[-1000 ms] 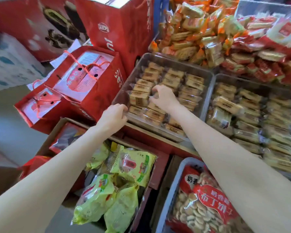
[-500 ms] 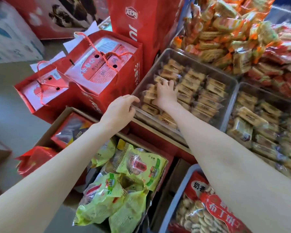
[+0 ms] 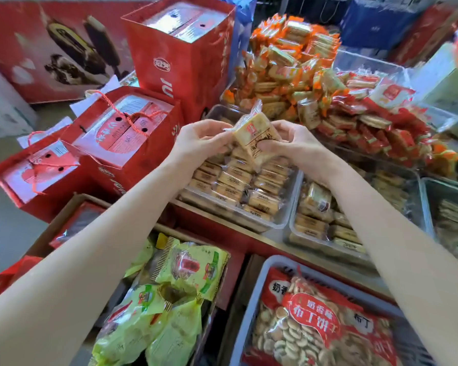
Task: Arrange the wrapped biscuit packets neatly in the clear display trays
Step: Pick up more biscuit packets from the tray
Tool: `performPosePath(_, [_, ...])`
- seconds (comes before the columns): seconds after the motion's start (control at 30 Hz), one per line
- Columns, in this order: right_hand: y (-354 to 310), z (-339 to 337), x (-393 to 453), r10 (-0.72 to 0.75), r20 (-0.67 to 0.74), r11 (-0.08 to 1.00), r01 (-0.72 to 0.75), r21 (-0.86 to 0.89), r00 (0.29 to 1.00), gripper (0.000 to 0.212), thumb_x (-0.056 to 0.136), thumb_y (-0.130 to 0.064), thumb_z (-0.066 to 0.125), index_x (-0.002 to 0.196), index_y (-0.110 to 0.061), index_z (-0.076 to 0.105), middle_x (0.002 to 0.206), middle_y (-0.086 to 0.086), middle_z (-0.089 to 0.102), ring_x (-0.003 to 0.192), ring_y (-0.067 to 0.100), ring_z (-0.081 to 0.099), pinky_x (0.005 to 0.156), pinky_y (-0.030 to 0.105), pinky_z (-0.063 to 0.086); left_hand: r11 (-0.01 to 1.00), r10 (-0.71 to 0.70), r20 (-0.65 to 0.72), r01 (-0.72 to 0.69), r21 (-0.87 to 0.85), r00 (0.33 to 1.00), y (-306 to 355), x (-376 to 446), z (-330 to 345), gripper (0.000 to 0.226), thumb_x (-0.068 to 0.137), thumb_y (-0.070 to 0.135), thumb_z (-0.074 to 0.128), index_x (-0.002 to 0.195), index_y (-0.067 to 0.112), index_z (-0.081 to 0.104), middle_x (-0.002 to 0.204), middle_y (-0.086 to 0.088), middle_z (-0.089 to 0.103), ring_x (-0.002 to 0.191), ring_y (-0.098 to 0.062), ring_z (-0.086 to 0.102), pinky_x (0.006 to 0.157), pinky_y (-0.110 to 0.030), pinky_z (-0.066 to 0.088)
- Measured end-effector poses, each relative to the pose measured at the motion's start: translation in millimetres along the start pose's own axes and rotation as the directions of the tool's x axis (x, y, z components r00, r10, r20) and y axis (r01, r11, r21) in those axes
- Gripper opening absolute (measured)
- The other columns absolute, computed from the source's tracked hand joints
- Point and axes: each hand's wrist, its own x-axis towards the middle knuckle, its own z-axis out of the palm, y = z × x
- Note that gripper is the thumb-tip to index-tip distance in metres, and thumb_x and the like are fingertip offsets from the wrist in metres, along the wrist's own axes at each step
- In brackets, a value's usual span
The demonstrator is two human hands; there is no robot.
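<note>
Both hands, left and right, pinch one packet with a red logo, lifted above the tray of packed rows. Right of that tray, a second tray holds looser packets. Behind lies an orange pile; left stand red boxes; below, green bags and a "布丁饼干" bag.

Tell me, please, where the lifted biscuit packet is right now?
In the head view, centre: the biscuit packet is held between left hand and right hand, above the left clear tray.
</note>
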Motion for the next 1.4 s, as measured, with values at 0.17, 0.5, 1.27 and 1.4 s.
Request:
performPosePath(0.17, [-8,-32,-37,-0.022,-0.030,0.991,0.017,-0.132,0.999,0.049,0.076,-0.025,0.077,0.122,-0.020,0.059,0.112,0.003,0.068,0.105,0.015,0.064,0.098,0.035,0.048,1.000,0.020,0.117,-0.021,0.009,0.993,30,-13,34,0.021,0.085,0.017,0.067,0.105,0.009,0.070,0.098,-0.007,0.071,0.084,-0.008,0.066,0.075,-0.017,0.051])
performPosePath(0.5, [-13,-69,-97,-0.095,-0.088,0.951,0.064,-0.304,0.992,0.052,0.074,-0.025,0.078,0.121,-0.025,0.056,0.113,-0.005,0.063,0.101,0.010,0.061,0.082,0.014,0.048,0.976,0.050,0.121,-0.074,0.204,0.991,53,-33,79,0.003,0.081,0.013,0.072,0.084,0.013,0.072,0.082,-0.004,0.070,0.076,-0.008,0.065,0.075,-0.019,0.054])
performPosePath(1.27, [2,-84,-125,-0.231,-0.028,0.829,0.182,-0.529,0.973,0.060,0.072,-0.022,0.081,0.126,-0.026,0.053,0.107,-0.010,0.059,0.094,0.001,0.056,0.078,0.005,0.041,0.647,0.423,0.215,-0.459,0.609,0.881,62,-39,115,0.007,0.081,0.012,0.071,0.087,0.012,0.075,0.072,0.007,0.066,0.065,-0.004,0.060,0.070,-0.014,0.048])
performPosePath(1.4, [-3,-87,-130,-0.232,-0.037,0.828,0.177,-0.532,0.972,0.060,0.073,-0.019,0.080,0.126,-0.022,0.053,0.103,-0.011,0.059,0.089,-0.004,0.056,0.074,0.001,0.042,0.770,0.323,0.162,-0.358,0.527,0.932,52,-39,121,0.008,0.082,0.014,0.070,0.091,0.015,0.070,0.079,0.004,0.068,0.067,-0.001,0.062,0.067,-0.012,0.050])
